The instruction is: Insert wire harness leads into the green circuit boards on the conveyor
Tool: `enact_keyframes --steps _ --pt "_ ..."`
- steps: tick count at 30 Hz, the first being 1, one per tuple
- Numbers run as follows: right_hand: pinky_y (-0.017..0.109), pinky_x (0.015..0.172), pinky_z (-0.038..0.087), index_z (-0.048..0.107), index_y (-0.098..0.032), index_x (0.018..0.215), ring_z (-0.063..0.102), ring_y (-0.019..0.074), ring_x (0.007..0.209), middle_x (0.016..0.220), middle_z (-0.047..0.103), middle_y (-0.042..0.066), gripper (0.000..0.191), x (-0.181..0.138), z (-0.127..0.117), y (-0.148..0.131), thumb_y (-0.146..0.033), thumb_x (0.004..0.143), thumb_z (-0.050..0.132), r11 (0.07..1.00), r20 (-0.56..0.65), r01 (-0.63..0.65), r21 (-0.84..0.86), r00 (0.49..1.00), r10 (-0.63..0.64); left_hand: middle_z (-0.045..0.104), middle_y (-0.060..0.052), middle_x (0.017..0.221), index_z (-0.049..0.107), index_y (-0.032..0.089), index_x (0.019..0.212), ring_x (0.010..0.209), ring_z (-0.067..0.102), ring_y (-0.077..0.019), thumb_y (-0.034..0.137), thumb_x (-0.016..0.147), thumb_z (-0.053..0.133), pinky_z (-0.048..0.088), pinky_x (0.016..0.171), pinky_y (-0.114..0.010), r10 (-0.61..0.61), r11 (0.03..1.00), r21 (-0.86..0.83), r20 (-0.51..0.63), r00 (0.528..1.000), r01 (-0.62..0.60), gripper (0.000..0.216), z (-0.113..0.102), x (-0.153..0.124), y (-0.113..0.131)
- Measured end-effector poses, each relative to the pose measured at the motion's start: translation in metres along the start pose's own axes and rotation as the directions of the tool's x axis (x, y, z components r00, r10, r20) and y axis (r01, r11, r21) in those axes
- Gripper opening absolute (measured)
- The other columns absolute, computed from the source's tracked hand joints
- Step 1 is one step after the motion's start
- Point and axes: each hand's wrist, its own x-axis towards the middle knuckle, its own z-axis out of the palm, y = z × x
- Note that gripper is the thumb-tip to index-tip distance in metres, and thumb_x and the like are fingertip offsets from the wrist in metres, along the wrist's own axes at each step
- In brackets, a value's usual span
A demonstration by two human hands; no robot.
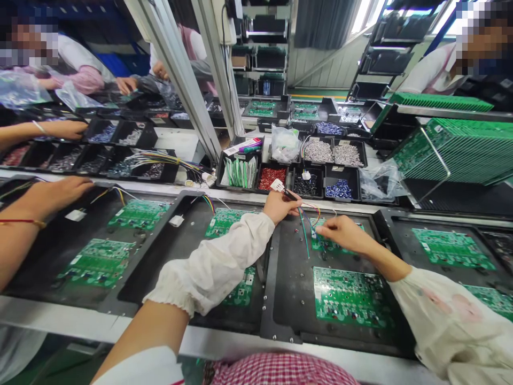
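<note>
My left hand (279,207) is closed around a wire harness whose white connector (277,185) sticks up past the fingers. Its thin coloured wires (305,235) hang down over the black tray (286,299). Fingers pinched, my right hand (345,233) is at the wire ends by the left side of the upper green circuit board (316,241), and partly covers that board. Whether the wire tips touch the board cannot be made out. Below lies a second circuit board (348,297), flat in the same tray.
Bins of red parts (272,176), blue parts (339,190) and silver parts (318,151) stand behind the trays. A wire bundle (172,160) lies left of them. A rack of green boards (473,149) is at right. A co-worker's hand (60,198) reaches in from the left.
</note>
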Motion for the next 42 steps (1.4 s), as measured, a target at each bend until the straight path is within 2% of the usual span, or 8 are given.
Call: enact_keyframes --steps 2,3,6,8,15,21,31,42 --pt "0.022 0.045 0.041 0.06 -0.017 0.061 0.055 0.0115 0.044 0.048 0.061 -0.001 0.03 -0.002 0.0 -0.003 -0.043 0.074 0.053 0.986 0.107 -0.011 0.168 0.994 -0.008 0.059 -0.003 0.054 0.058 0.008 0.069 0.049 0.061 -0.0151 0.015 0.056 0.071 0.054 0.049 -0.026 -0.002 1.0 -0.001 -0.007 1.0 0.002 0.02 0.002 0.002 0.0" --pt "0.023 0.047 0.043 0.061 -0.017 0.065 0.056 0.0119 0.046 0.051 0.063 0.0 0.026 -0.001 0.002 -0.004 -0.041 0.073 0.054 0.974 0.075 -0.009 0.226 0.997 -0.008 0.059 -0.003 0.055 0.058 0.008 0.07 0.05 0.061 -0.0152 0.015 0.055 0.071 0.054 0.049 -0.026 -0.007 1.0 0.005 -0.007 1.0 0.007 0.021 0.003 0.003 0.0" --pt "0.026 0.056 0.047 0.063 -0.018 0.07 0.062 0.0151 0.055 0.06 0.066 0.002 0.016 0.01 0.007 -0.001 -0.033 0.071 0.059 0.985 -0.197 0.038 0.17 0.98 -0.004 0.059 -0.003 0.053 0.059 0.007 0.071 0.047 0.06 -0.0135 0.015 0.056 0.072 0.053 0.048 -0.025 -0.02 0.998 0.053 0.012 1.0 0.019 0.021 0.006 0.006 0.0" --pt "0.027 0.059 0.048 0.064 -0.018 0.071 0.063 0.0166 0.059 0.063 0.067 0.002 0.011 0.017 0.009 0.002 -0.028 0.071 0.059 0.995 -0.283 0.064 0.071 0.958 -0.042 0.059 -0.002 0.05 0.06 0.007 0.071 0.043 0.058 -0.0116 0.015 0.057 0.071 0.052 0.046 -0.023 -0.016 0.996 0.088 0.03 0.999 0.013 0.02 0.007 0.008 0.0" --pt "0.027 0.061 0.05 0.065 -0.017 0.073 0.064 0.0162 0.059 0.065 0.068 0.002 0.009 0.021 0.011 0.009 -0.023 0.073 0.058 0.995 -0.296 0.091 0.028 0.952 -0.078 0.058 -0.001 0.047 0.059 0.006 0.073 0.041 0.057 -0.0106 0.011 0.06 0.068 0.05 0.043 -0.021 0.031 0.995 0.098 0.049 0.998 -0.036 0.016 0.005 0.009 -0.004" --pt "0.026 0.059 0.049 0.064 -0.018 0.072 0.064 0.0158 0.058 0.063 0.068 0.002 0.008 0.021 0.012 0.007 -0.024 0.073 0.058 0.995 -0.333 0.092 -0.043 0.937 -0.101 0.057 -0.001 0.047 0.059 0.006 0.072 0.041 0.057 -0.0101 0.008 0.063 0.065 0.05 0.044 -0.022 0.024 0.995 0.095 0.057 0.998 -0.029 0.011 0.005 0.009 -0.003" --pt "0.027 0.057 0.049 0.063 -0.018 0.07 0.064 0.0171 0.06 0.065 0.068 0.003 0.011 0.021 0.014 0.01 -0.027 0.074 0.057 0.996 -0.348 0.069 -0.059 0.934 -0.085 0.057 0.0 0.047 0.059 0.005 0.072 0.041 0.056 -0.0094 0.01 0.062 0.066 0.05 0.044 -0.021 0.012 0.995 0.097 0.053 0.999 -0.017 0.013 0.005 0.007 -0.001" --pt "0.028 0.057 0.049 0.061 -0.019 0.069 0.064 0.0174 0.059 0.062 0.067 0.002 0.012 0.021 0.014 0.011 -0.03 0.073 0.058 0.997 -0.34 0.069 0.04 0.939 -0.052 0.057 0.0 0.047 0.059 0.006 0.072 0.043 0.057 -0.0093 0.009 0.063 0.066 0.051 0.045 -0.021 -0.003 0.995 0.1 0.05 0.999 -0.002 0.012 0.005 0.007 -0.001"
